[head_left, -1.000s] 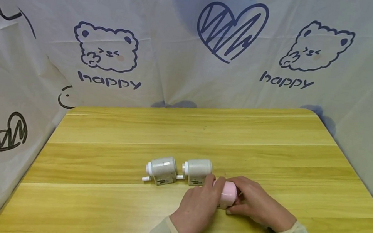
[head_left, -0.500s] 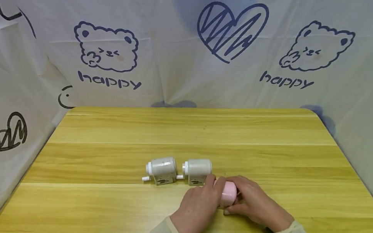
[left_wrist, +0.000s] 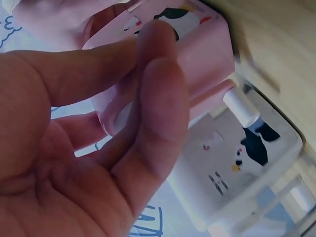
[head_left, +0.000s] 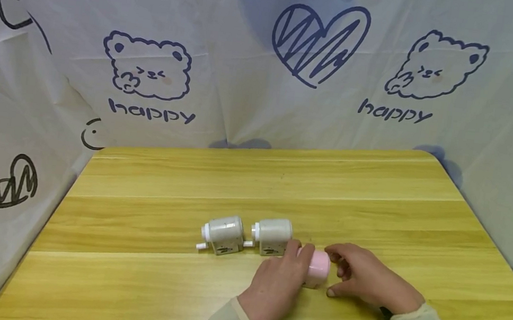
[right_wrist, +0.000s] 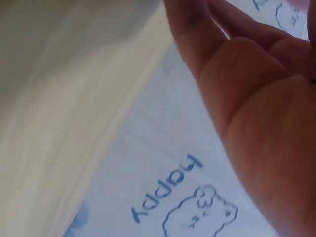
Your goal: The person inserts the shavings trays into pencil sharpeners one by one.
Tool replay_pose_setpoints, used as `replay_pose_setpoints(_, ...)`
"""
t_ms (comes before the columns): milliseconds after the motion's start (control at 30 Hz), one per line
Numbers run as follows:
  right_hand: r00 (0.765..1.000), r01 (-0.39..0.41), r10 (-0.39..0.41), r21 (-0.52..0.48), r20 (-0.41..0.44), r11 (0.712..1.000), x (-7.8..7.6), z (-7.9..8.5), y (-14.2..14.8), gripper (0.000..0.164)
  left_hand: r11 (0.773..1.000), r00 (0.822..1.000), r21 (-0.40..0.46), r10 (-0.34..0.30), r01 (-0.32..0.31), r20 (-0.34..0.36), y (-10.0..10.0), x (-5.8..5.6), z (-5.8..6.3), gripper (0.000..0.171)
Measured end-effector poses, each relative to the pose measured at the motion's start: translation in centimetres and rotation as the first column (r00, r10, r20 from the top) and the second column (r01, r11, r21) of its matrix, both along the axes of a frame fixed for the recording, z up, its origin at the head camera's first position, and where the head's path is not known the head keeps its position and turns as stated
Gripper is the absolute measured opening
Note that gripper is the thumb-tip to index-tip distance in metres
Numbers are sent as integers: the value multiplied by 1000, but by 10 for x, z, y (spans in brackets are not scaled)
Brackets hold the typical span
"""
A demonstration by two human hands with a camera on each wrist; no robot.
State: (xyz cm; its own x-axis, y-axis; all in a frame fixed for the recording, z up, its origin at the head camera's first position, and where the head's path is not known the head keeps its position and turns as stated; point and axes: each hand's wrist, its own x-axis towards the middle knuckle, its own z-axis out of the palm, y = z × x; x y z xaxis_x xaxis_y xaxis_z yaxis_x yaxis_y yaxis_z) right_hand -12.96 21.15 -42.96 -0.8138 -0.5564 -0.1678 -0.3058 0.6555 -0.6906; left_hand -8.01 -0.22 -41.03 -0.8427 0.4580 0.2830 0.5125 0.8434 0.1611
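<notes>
A pink hand-crank pencil sharpener lies on the table, its left part hidden under my left hand. That hand grips it from the near left side, fingers over the top. In the left wrist view, the pink pencil sharpener shows a black-and-white animal print, and a white crank knob sticks out beside it. My right hand is just to the right of the pink sharpener, thumb and fingers parted, holding nothing. A grey pencil sharpener lies just behind and left of the left hand's fingertips.
Another grey pencil sharpener lies in line to the left, its white crank toward the left. The wooden table ends at a white cloth with printed bears and hearts, hanging behind and at both sides.
My right hand has let go of the pink sharpener and moved a little right. The left hand and the pink sharpener have shifted slightly right. Both grey sharpeners stay put.
</notes>
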Motion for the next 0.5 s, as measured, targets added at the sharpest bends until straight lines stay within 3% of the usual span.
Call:
replay_pose_setpoints(267, 998, 57, -59, 87, 22, 995, -7, 0, 27, 51, 1000, 1000, -26, -17, 18, 14, 25, -7, 0, 37)
replay_pose_setpoints(500, 992, 126, -128, 86, 19, 988, -10, -4, 43, 38, 1000, 1000, -23, 7, -7, -29, 46, -26, 0, 39)
